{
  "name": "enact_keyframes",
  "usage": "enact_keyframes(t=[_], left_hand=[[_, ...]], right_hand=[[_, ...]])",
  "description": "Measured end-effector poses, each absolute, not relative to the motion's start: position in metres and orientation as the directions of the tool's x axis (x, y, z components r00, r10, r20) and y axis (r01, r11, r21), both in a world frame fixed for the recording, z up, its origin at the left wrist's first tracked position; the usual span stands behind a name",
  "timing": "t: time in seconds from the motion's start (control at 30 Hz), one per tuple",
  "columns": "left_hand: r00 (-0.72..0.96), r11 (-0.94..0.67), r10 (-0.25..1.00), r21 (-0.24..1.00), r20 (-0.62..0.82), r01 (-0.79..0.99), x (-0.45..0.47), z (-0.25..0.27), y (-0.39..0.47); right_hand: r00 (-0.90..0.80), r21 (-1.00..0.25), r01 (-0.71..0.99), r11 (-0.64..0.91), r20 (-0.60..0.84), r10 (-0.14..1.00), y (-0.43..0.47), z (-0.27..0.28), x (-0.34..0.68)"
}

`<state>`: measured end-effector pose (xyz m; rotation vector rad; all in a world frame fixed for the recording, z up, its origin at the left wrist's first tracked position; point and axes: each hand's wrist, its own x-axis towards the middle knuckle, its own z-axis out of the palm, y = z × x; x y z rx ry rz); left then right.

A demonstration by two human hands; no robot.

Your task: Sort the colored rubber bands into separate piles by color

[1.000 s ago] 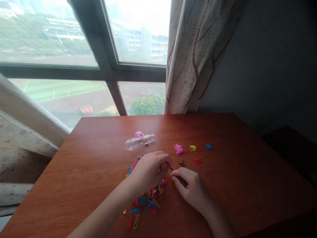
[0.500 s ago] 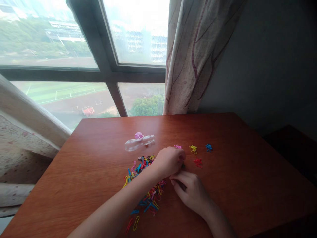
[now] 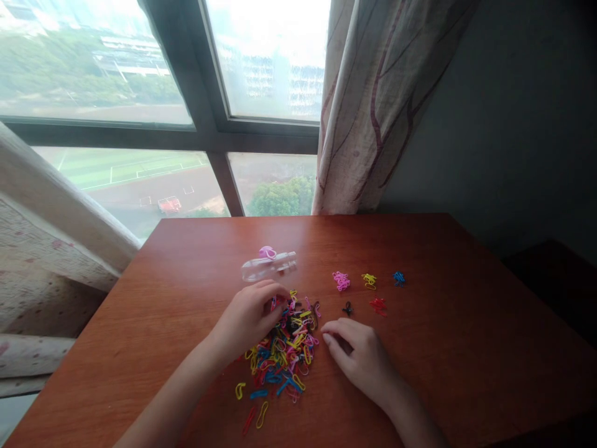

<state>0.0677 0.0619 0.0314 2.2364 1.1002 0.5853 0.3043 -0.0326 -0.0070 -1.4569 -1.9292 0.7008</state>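
Observation:
My left hand (image 3: pixel 256 311) reaches over the upper left of a mixed pile of small coloured rubber bands (image 3: pixel 284 354). Its thumb and fingers are bent but apart, and I see no band held between them. On the table just right of the pile rests my right hand (image 3: pixel 357 354), loosely curled, its thumb and index tips close but not pressed together. Beyond it lie small heaps sorted by colour: pink bands (image 3: pixel 341 281), yellow bands (image 3: pixel 369 281), blue bands (image 3: pixel 398 278), red bands (image 3: pixel 378 306) and black bands (image 3: pixel 347 308).
A clear plastic bottle (image 3: pixel 263 269) lies on its side behind the pile, with a pink item (image 3: pixel 267 252) at it. Some stray bands (image 3: pixel 262 415) lie near the front. The wooden table (image 3: pixel 466 348) stands against a window, with curtains (image 3: pixel 354 124) on both sides.
My left hand has moved left from the sorted heaps to the mixed pile, uncovering the pink and black heaps. My right hand has stayed nearly still. The view has shifted slightly.

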Motion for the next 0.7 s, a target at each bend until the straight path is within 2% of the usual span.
enact_keyframes(t=[0.17, 0.7], left_hand=[[0.515, -0.456, 0.847, 0.677, 0.131, 0.578, 0.060, 0.028, 0.057], [0.535, -0.448, 0.837, 0.706, 0.117, 0.548, 0.062, 0.033, 0.054]], right_hand=[[-0.245, -0.736, 0.614, 0.285, 0.165, 0.955, -0.028, -0.001, 0.287], [-0.290, -0.692, 0.631, 0.351, 0.209, 0.934, -0.023, 0.001, 0.271]])
